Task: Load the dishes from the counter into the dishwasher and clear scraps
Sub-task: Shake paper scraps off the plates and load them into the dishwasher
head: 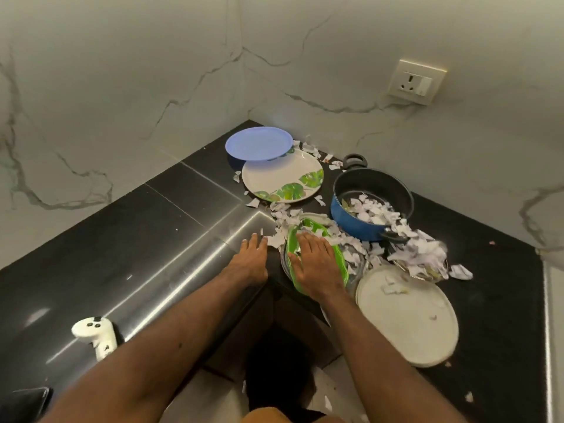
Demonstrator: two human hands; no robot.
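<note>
Fingers straight, the left hand [251, 257] rests empty on the counter [122, 254] beside paper scraps [283, 221]. The right hand [314, 264] lies flat on a green dish [341, 264]. Scrap-clearing seems in hand; next, probably, gripping the dish and tipping it clean.

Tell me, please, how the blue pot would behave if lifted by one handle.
The blue pot looks rigid and probably light, holding mostly paper scraps. Lifted by one handle it may tilt and spill those heaped over its rim.
</note>
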